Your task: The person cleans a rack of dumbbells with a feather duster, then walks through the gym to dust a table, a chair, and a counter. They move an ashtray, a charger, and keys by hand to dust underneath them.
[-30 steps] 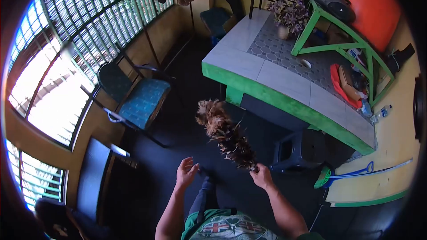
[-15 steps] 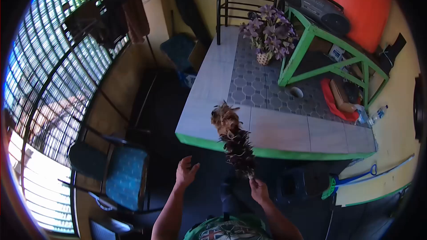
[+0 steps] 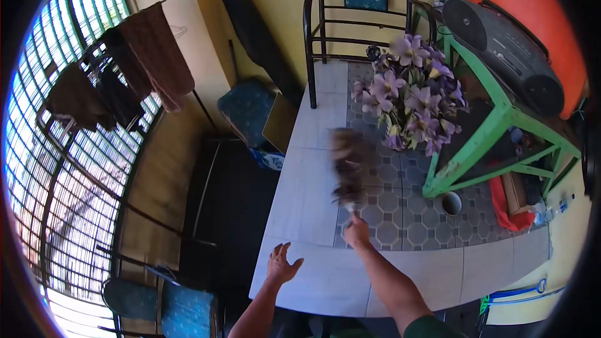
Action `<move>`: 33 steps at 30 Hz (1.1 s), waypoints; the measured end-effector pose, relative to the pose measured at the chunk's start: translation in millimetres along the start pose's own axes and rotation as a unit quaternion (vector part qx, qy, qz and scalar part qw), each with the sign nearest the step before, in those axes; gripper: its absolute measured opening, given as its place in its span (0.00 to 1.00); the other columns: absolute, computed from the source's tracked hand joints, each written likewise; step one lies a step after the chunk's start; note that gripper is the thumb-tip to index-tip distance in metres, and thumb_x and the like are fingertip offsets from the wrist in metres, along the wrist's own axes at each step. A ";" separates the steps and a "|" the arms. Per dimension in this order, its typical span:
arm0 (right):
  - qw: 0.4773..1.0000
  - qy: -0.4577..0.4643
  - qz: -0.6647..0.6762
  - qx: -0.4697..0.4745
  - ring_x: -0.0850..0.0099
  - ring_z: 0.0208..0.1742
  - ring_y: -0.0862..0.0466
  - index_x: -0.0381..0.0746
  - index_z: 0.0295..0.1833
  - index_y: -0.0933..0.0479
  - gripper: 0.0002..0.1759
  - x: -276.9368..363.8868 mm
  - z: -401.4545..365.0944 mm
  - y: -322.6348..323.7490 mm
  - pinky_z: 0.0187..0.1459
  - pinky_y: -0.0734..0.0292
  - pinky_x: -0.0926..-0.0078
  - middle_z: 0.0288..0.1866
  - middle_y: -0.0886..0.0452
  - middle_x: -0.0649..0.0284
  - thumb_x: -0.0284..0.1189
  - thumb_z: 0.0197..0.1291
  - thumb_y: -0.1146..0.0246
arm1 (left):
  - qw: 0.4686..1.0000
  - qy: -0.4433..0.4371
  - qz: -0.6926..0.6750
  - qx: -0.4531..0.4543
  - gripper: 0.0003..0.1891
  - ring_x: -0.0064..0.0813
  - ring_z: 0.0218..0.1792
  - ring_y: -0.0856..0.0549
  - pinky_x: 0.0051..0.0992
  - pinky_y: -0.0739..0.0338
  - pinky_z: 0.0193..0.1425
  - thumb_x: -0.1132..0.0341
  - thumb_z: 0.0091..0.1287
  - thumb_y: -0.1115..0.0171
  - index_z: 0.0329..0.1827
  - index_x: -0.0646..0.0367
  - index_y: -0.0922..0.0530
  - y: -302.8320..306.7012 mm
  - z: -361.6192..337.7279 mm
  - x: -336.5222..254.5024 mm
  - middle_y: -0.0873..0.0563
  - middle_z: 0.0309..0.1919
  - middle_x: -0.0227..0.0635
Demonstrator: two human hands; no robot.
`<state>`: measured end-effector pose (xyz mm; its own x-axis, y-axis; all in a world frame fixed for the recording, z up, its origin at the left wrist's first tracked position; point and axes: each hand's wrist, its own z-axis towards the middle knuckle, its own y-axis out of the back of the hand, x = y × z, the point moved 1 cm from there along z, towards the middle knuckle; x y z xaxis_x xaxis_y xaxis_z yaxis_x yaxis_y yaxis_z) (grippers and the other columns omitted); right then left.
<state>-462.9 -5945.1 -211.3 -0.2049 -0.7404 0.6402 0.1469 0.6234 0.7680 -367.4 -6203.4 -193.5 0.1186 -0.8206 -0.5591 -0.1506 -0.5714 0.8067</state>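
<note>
A brown feather duster (image 3: 348, 166) is in my right hand (image 3: 357, 233), which is wrapped round its short handle. The feathers are smeared by motion over the patterned tiles of the platform (image 3: 307, 194), left of the purple flowers (image 3: 416, 97). My left hand (image 3: 283, 265) is held out over the pale tiled border near the front left corner, fingers spread and nothing in them.
A green frame (image 3: 472, 156) carries a grey radio cassette player (image 3: 504, 56) at the right. Beneath and before it are a round cup-like object (image 3: 451, 203) and a red bag (image 3: 510, 209). A black metal chair (image 3: 311, 31) stands at the back. Clothes (image 3: 153, 50) hang by the window grille.
The feather duster has moved forward with my right hand, from the front edge to over the platform. My left hand has also come forward over the border. The view is closer to the platform.
</note>
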 end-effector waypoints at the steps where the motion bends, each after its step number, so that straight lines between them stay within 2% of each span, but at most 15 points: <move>1: 0.992 0.118 -0.024 0.047 0.47 0.35 0.18 0.42 0.63 0.28 0.28 8.4 11.9 -0.9 0.38 0.22 0.53 0.32 0.18 0.46 0.24 0.53 0.44 | 1.000 0.004 0.015 0.006 0.38 0.49 0.67 0.35 0.45 0.36 0.69 0.47 0.57 0.32 0.69 0.49 0.36 -0.5 12.2 -2.4 0.35 0.68 0.46; 4: 0.988 0.118 -0.013 0.094 0.48 0.35 0.18 0.44 0.65 0.30 0.30 24.4 55.5 9.7 0.37 0.22 0.53 0.32 0.18 0.47 0.23 0.52 0.45 | 0.999 0.013 0.036 0.024 0.37 0.49 0.68 0.35 0.44 0.37 0.70 0.48 0.58 0.32 0.69 0.49 0.35 -3.0 40.7 -0.1 0.35 0.68 0.46; 8: 0.994 -0.041 0.021 -0.095 0.49 0.36 0.18 0.47 0.60 0.25 0.26 -4.6 117.8 -27.4 0.37 0.23 0.53 0.31 0.18 0.47 0.22 0.52 0.45 | 0.999 0.030 -0.025 0.030 0.35 0.48 0.68 0.35 0.44 0.37 0.70 0.49 0.58 0.32 0.67 0.50 0.33 4.4 69.9 3.4 0.33 0.67 0.45; 9: 0.998 0.018 -0.043 0.041 0.48 0.43 0.18 0.44 0.60 0.27 0.26 14.5 122.1 -15.8 0.42 0.22 0.52 0.40 0.17 0.48 0.22 0.52 0.46 | 0.999 0.021 -0.040 0.022 0.35 0.48 0.68 0.34 0.44 0.37 0.70 0.49 0.58 0.32 0.67 0.50 0.32 6.1 74.6 3.9 0.33 0.67 0.45; 12: 0.999 0.036 -0.011 0.031 0.47 0.38 0.18 0.45 0.59 0.25 0.25 24.9 157.7 -35.1 0.38 0.23 0.54 0.32 0.18 0.45 0.20 0.53 0.47 | 0.999 0.020 -0.026 0.024 0.33 0.48 0.67 0.33 0.44 0.37 0.69 0.51 0.57 0.31 0.65 0.51 0.31 4.7 88.6 6.9 0.32 0.65 0.45; 16: 0.991 -0.035 0.052 -0.116 0.48 0.39 0.18 0.45 0.58 0.24 0.23 24.8 191.2 -67.1 0.40 0.22 0.56 0.37 0.18 0.45 0.21 0.55 0.47 | 1.000 0.006 -0.005 -0.002 0.32 0.48 0.66 0.33 0.44 0.36 0.68 0.52 0.57 0.31 0.64 0.50 0.30 8.6 96.8 11.5 0.31 0.64 0.46; 17: 0.999 -0.023 0.032 0.016 0.48 0.40 0.17 0.46 0.59 0.24 0.23 32.9 184.4 -66.0 0.41 0.21 0.58 0.40 0.17 0.46 0.23 0.58 0.47 | 1.000 0.006 -0.002 -0.008 0.32 0.48 0.66 0.33 0.44 0.36 0.68 0.53 0.57 0.31 0.64 0.49 0.31 9.5 96.7 11.8 0.31 0.64 0.46; 18: 0.999 -0.031 0.030 0.016 0.48 0.40 0.17 0.46 0.59 0.24 0.23 39.1 171.4 -62.3 0.41 0.21 0.58 0.40 0.17 0.46 0.23 0.58 0.47 | 1.000 0.006 -0.001 -0.017 0.32 0.48 0.66 0.33 0.44 0.37 0.68 0.53 0.57 0.30 0.64 0.49 0.31 10.4 98.2 11.4 0.31 0.64 0.46; 20: 0.985 0.123 -0.013 0.119 0.49 0.40 0.17 0.47 0.60 0.25 0.23 45.2 136.2 -58.7 0.39 0.20 0.59 0.40 0.17 0.46 0.24 0.59 0.47 | 0.999 -0.019 0.000 -0.033 0.33 0.47 0.66 0.33 0.45 0.37 0.68 0.53 0.57 0.31 0.65 0.47 0.32 4.9 96.3 20.5 0.32 0.65 0.46; 22: 0.992 0.020 -0.018 0.126 0.50 0.37 0.17 0.46 0.62 0.27 0.23 31.0 107.5 -58.8 0.38 0.22 0.56 0.37 0.17 0.47 0.24 0.59 0.46 | 1.000 0.002 0.029 -0.011 0.34 0.47 0.65 0.33 0.45 0.37 0.67 0.52 0.56 0.31 0.66 0.47 0.33 10.1 95.3 16.1 0.33 0.65 0.46; 24: 0.989 -0.064 0.070 -0.117 0.51 0.36 0.17 0.44 0.60 0.26 0.22 -8.9 71.9 -71.5 0.37 0.23 0.55 0.34 0.18 0.49 0.23 0.58 0.46 | 0.999 -0.003 0.048 -0.010 0.35 0.47 0.65 0.33 0.46 0.37 0.67 0.51 0.55 0.30 0.66 0.47 0.33 12.2 92.1 11.2 0.33 0.65 0.45; 26: 0.992 -0.114 0.051 0.018 0.52 0.34 0.18 0.42 0.57 0.26 0.20 -8.7 17.5 -57.1 0.37 0.22 0.57 0.33 0.18 0.51 0.22 0.57 0.46 | 0.998 -0.008 0.068 -0.004 0.36 0.47 0.65 0.33 0.46 0.37 0.67 0.50 0.55 0.30 0.67 0.48 0.33 9.2 79.7 10.8 0.33 0.65 0.45; 28: 0.990 0.053 0.039 0.125 0.51 0.33 0.17 0.40 0.53 0.25 0.18 -7.7 -44.4 -36.7 0.33 0.22 0.60 0.32 0.18 0.50 0.21 0.55 0.45 | 0.998 -0.046 0.005 -0.049 0.38 0.49 0.64 0.32 0.46 0.36 0.66 0.51 0.53 0.29 0.66 0.52 0.34 -1.0 74.1 16.0 0.32 0.63 0.47; 32: 0.980 0.124 0.043 0.147 0.49 0.33 0.17 0.39 0.53 0.25 0.18 -38.8 -86.1 1.5 0.34 0.22 0.58 0.33 0.18 0.48 0.22 0.55 0.44 | 0.970 0.092 -0.198 -0.104 0.39 0.52 0.56 0.27 0.42 0.29 0.58 0.59 0.55 0.28 0.66 0.62 0.39 -19.1 56.4 12.9 0.28 0.55 0.56; 33: 0.998 0.018 0.030 0.051 0.49 0.37 0.17 0.40 0.54 0.25 0.19 -51.9 -85.8 0.4 0.37 0.22 0.56 0.35 0.18 0.47 0.21 0.55 0.45 | 0.974 0.061 -0.187 -0.113 0.38 0.49 0.54 0.25 0.41 0.27 0.56 0.59 0.56 0.28 0.66 0.61 0.38 -28.1 53.4 19.2 0.28 0.55 0.55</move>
<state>-369.1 -5928.0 -242.7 -0.1631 -0.7088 0.6863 0.0578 0.6876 0.7238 -413.4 -6203.7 -237.1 0.2419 -0.5403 -0.8060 0.1444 -0.8013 0.5805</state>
